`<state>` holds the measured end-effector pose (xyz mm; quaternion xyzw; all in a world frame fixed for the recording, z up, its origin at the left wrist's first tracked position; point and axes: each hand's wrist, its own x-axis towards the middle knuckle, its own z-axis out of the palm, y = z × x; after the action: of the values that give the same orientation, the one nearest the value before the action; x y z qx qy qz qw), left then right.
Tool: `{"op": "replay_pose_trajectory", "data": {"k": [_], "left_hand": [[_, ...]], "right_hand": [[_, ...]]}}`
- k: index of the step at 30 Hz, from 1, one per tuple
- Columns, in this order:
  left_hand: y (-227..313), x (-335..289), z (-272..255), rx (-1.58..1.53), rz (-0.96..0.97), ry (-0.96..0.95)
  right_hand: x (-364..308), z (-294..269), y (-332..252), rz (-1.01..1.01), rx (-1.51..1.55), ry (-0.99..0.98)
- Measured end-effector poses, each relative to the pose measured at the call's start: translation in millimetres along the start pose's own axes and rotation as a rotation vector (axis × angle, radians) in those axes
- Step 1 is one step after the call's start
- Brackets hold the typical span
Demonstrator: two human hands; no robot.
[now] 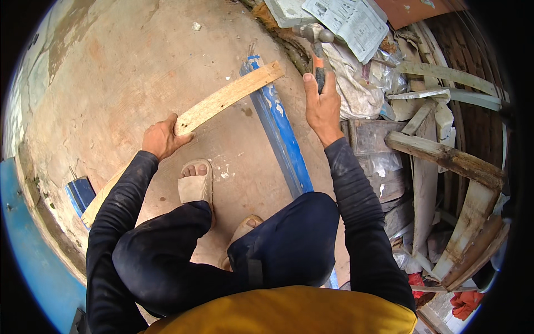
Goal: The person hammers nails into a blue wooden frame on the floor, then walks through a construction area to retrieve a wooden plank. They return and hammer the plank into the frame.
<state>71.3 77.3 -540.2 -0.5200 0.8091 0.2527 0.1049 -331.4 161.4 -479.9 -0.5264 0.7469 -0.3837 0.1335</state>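
My left hand (162, 137) is closed around a pale wooden plank (231, 96). The plank slants up to the right, and its far end lies across a blue-painted beam (282, 139) with chipped paint. Part of the plank passes behind my left forearm and shows again at the lower left. In my right hand (324, 108) is a ball-peen hammer (318, 51) with an orange and black handle, gripped with its metal head raised. The hammer is to the right of the plank's end, apart from it. A few nails (252, 48) seem to stick out at the beam's far end.
Stacked wood pieces (445, 158), a white cloth sack (351, 83) and newspaper (351, 25) crowd the right side. A blue block (82, 192) lies under the plank at the lower left. A blue panel (33, 245) curves along the left edge. My sandalled foot (196, 186) rests on the concrete floor (128, 72).
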Motion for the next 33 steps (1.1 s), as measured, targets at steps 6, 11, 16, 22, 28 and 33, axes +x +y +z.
{"op": "replay_pose_trajectory", "data": {"k": [6, 11, 16, 22, 28, 33], "left_hand": [[2, -2, -1, 0.005, 0.026, 0.055], [4, -1, 1, -0.002, -0.033, -0.009], [0, 0, 4, 0.002, 0.005, 0.042], [3, 7, 4, -0.015, 0.007, 0.007], [10, 9, -1, 0.016, 0.008, 0.014], [5, 5, -2, -0.02, 0.056, 0.038]], "right_hand": [[5, 9, 0, 0.169, -0.244, -0.277], [3, 6, 3, 0.126, -0.086, -0.09], [1, 8, 4, 0.197, -0.365, -0.434], [0, 10, 10, 0.126, -0.087, -0.096], [4, 18, 29, 0.176, -0.284, -0.335], [6, 23, 30, 0.226, -0.416, -0.344]]}}
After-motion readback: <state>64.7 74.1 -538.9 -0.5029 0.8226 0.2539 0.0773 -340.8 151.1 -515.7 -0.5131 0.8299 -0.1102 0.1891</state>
